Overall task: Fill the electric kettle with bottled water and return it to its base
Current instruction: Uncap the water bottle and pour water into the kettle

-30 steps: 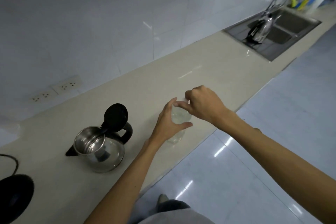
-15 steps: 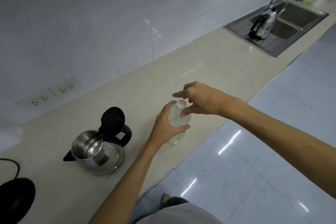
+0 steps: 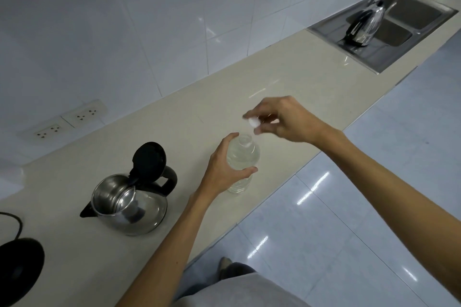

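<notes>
A clear water bottle (image 3: 244, 154) stands upright near the front edge of the beige counter (image 3: 294, 77), its mouth uncovered. My left hand (image 3: 224, 169) is wrapped around its body. My right hand (image 3: 282, 118) hovers just above and to the right of the mouth, pinching the small white cap (image 3: 255, 123) between its fingertips. To the left stands the steel electric kettle (image 3: 129, 199) with its black lid (image 3: 149, 158) flipped up, off its base. The black round base (image 3: 20, 269) with its cord lies at the far left front.
Two wall sockets (image 3: 67, 121) sit in the tiled wall behind the kettle. A steel sink (image 3: 389, 25) at the far right holds a second kettle (image 3: 364, 25) under a tap, with cleaning items behind. The counter's front edge drops to a glossy tiled floor.
My right hand has twisted the white cap off the bottle and lifted it up and to the right. My left hand has kept hold of the bottle.
</notes>
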